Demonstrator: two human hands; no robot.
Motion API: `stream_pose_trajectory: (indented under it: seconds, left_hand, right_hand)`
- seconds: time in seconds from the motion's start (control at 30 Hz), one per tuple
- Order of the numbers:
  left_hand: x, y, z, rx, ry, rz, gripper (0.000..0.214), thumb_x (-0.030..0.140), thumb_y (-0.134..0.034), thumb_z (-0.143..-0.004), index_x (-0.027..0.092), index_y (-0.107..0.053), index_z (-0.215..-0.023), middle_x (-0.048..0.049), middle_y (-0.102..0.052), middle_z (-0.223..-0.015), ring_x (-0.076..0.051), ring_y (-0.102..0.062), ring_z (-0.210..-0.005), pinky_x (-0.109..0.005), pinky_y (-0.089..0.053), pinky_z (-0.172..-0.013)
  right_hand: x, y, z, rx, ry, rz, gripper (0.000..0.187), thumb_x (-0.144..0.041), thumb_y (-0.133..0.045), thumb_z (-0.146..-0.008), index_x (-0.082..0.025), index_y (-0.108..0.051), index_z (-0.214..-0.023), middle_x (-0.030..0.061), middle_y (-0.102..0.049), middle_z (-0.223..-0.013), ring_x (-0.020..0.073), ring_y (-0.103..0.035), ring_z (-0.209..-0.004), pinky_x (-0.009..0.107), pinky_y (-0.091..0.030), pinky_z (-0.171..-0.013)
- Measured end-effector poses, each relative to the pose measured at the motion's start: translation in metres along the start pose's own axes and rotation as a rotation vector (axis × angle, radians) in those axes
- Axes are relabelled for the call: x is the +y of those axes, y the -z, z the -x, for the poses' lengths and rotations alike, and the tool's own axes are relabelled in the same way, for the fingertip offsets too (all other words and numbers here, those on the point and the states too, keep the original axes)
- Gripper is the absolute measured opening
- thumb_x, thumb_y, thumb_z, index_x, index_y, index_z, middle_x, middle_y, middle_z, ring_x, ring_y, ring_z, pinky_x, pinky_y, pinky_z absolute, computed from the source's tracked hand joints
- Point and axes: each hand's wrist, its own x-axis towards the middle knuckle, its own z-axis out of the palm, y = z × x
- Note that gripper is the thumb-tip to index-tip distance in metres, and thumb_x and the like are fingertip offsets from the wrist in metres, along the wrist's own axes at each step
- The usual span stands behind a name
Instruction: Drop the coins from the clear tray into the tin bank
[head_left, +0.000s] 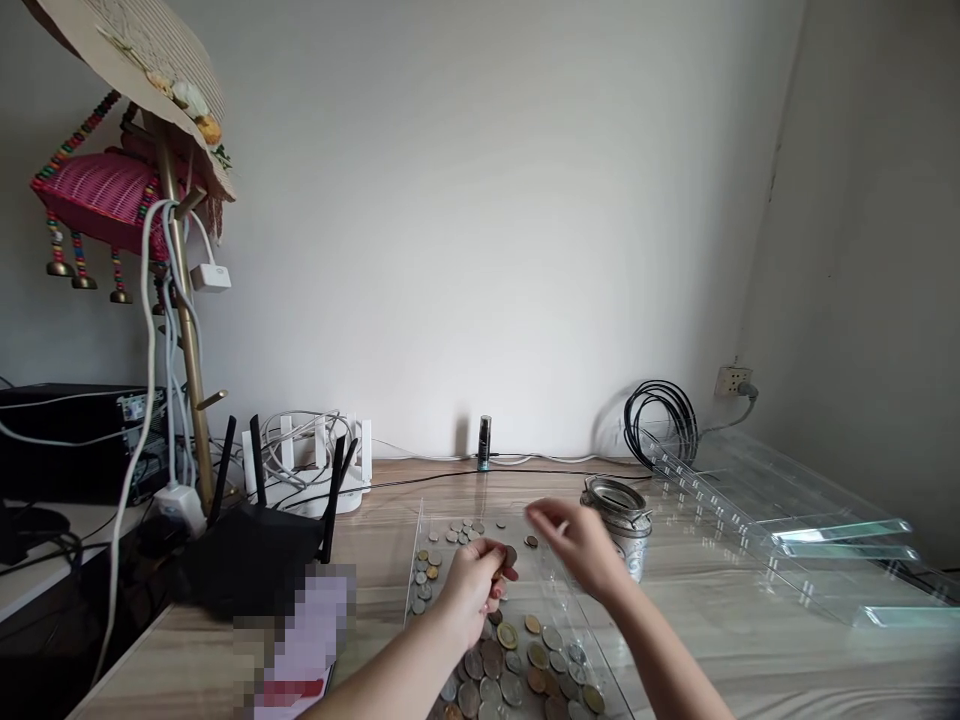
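Observation:
My left hand (476, 585) is closed, pinching a dark coin (511, 555) between thumb and fingers over a clear plastic tray (411, 570). Just to the right, my right hand (576, 540) hovers above the tray with its fingers bent and drawn together. Anything between those fingertips is too small to make out. Many loose coins (491, 660) of silver, copper and two-tone colour lie near the tray's front. Smaller coins (466, 530) sit along its back, others (422, 575) along its left side, and a single coin (531, 541) lies below my right fingertips.
An open glass jar (634, 535) with a metal clasp stands behind my right forearm. Clear acrylic panels (750, 530) spread over the right of the table. A small dark bottle (484, 443) stands at the wall. White router (349, 495), black cloth (247, 560) and cables are left.

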Motion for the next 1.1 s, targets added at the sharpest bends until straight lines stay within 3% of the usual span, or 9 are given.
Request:
stream_pose_trajectory:
  seconds: [0.1, 0.2, 0.37, 0.47, 0.57, 0.73, 0.9, 1.0, 1.1]
  left_hand:
    - [0.001, 0.000, 0.000, 0.019, -0.015, 0.042, 0.009, 0.022, -0.048, -0.070, 0.015, -0.043, -0.067, 0.0034, -0.046, -0.051, -0.001, -0.031, -0.034, -0.016, -0.008, -0.035]
    - [0.003, -0.001, 0.001, 0.058, 0.053, 0.083, 0.005, 0.015, -0.039, -0.071, 0.014, -0.044, -0.069, 0.0020, -0.045, -0.050, -0.002, -0.032, -0.034, -0.015, -0.009, -0.035]
    - [0.001, -0.001, 0.001, 0.072, 0.243, 0.062, 0.016, 0.004, -0.035, -0.066, 0.010, -0.046, -0.076, -0.0032, -0.050, -0.054, -0.003, -0.035, -0.036, -0.014, -0.013, -0.035]
    - [-0.001, 0.000, 0.000, 0.018, 0.194, 0.012, 0.016, 0.002, -0.037, -0.065, 0.011, -0.045, -0.075, -0.0041, -0.053, -0.058, -0.002, -0.036, -0.037, -0.014, -0.012, -0.035]
    - [-0.002, 0.001, 0.000, -0.025, 0.146, 0.004, 0.005, 0.008, -0.045, -0.066, 0.011, -0.045, -0.070, -0.0048, -0.054, -0.062, -0.002, -0.036, -0.038, -0.015, -0.010, -0.035]
    - [0.002, 0.001, 0.001, -0.044, 0.092, 0.012, 0.016, 0.026, -0.053, -0.067, 0.011, -0.048, -0.064, -0.0021, -0.051, -0.057, 0.000, -0.030, -0.035, -0.017, -0.006, -0.036]
    - [0.005, -0.002, 0.004, -0.052, 0.107, 0.048, 0.022, 0.034, -0.049, -0.070, 0.013, -0.048, -0.066, 0.0018, -0.046, -0.052, 0.000, -0.029, -0.034, -0.018, -0.004, -0.036]
    - [0.006, -0.002, 0.004, -0.048, 0.107, 0.040, 0.019, 0.033, -0.046, -0.071, 0.014, -0.046, -0.067, 0.0024, -0.045, -0.052, -0.001, -0.030, -0.034, -0.017, -0.005, -0.036]
    - [0.007, -0.003, 0.003, -0.031, 0.113, 0.044, 0.016, 0.030, -0.043, -0.072, 0.015, -0.044, -0.068, 0.0021, -0.046, -0.053, -0.002, -0.031, -0.035, -0.017, -0.006, -0.036]
  right_hand:
    - [-0.014, -0.035, 0.004, -0.285, 0.019, -0.108, 0.021, -0.031, -0.045, -0.071, -0.017, -0.060, -0.074, 0.0012, -0.061, -0.058, 0.0126, -0.053, -0.054, 0.021, -0.038, -0.051]
    - [-0.012, -0.041, 0.003, -0.196, 0.005, -0.064, 0.019, -0.027, -0.044, -0.071, -0.018, -0.060, -0.068, 0.0010, -0.061, -0.058, 0.0122, -0.053, -0.054, 0.021, -0.038, -0.052]
    - [0.013, 0.021, -0.015, 0.370, -0.124, 0.286, 0.023, -0.036, -0.046, -0.069, -0.022, -0.063, -0.071, 0.0049, -0.063, -0.080, 0.0185, -0.054, -0.076, 0.026, -0.038, -0.062]
    - [0.036, 0.061, -0.029, 0.287, -0.417, 0.400, 0.020, -0.036, -0.051, -0.064, -0.023, -0.065, -0.067, 0.0056, -0.064, -0.074, 0.0210, -0.055, -0.071, 0.027, -0.037, -0.055]
    - [0.051, 0.075, -0.036, 0.112, -0.526, 0.425, 0.016, -0.032, -0.054, -0.060, -0.022, -0.066, -0.064, 0.0054, -0.063, -0.065, 0.0202, -0.055, -0.065, 0.027, -0.036, -0.054]
    - [0.048, 0.063, -0.034, 0.158, -0.466, 0.517, 0.019, -0.034, -0.051, -0.063, -0.022, -0.067, -0.063, 0.0070, -0.063, -0.063, 0.0237, -0.055, -0.068, 0.035, -0.036, -0.063]
    - [0.026, 0.034, -0.018, 0.553, -0.060, 0.397, 0.029, -0.030, -0.040, -0.073, -0.016, -0.063, -0.082, 0.0102, -0.062, -0.084, 0.0211, -0.052, -0.078, 0.033, -0.038, -0.069]
    - [0.010, -0.003, -0.008, 0.171, 0.093, 0.072, 0.028, -0.031, -0.039, -0.075, -0.016, -0.062, -0.079, 0.0064, -0.062, -0.073, 0.0144, -0.053, -0.063, 0.025, -0.040, -0.058]
    - [0.000, -0.036, -0.004, -0.254, 0.069, -0.161, 0.030, -0.035, -0.039, -0.075, -0.015, -0.060, -0.066, 0.0023, -0.059, -0.057, 0.0116, -0.050, -0.052, 0.021, -0.037, -0.049]
